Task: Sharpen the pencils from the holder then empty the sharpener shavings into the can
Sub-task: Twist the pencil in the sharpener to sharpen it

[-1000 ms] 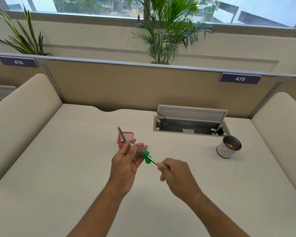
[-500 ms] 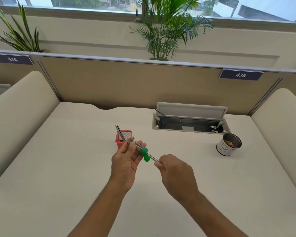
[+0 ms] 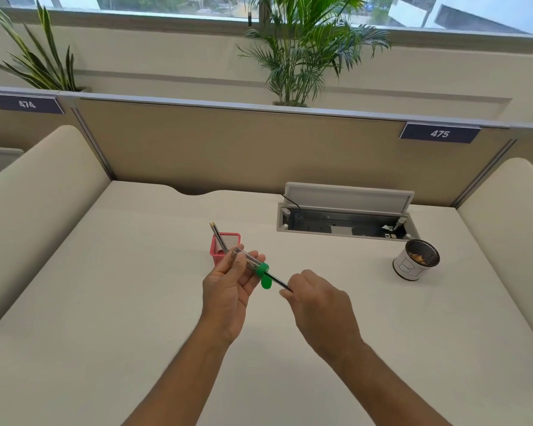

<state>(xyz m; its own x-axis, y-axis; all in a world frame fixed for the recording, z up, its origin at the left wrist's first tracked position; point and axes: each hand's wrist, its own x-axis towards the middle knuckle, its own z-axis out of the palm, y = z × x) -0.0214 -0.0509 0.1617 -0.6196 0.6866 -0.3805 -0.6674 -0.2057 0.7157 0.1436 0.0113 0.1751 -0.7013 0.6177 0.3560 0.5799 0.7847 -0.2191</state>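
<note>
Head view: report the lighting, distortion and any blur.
Head view: soft daylight from the windows, faint shadows under the can; wide-angle bend curves the partition and desk edges; the clear sharpener in the left hand is slightly soft, the pencil in the right hand thin.

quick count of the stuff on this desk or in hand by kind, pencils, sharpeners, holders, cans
pencils: 3, two in the holder and one in the right hand
sharpeners: 1, in the left hand
holders: 1, red mesh
cans: 1
total: 6
</note>
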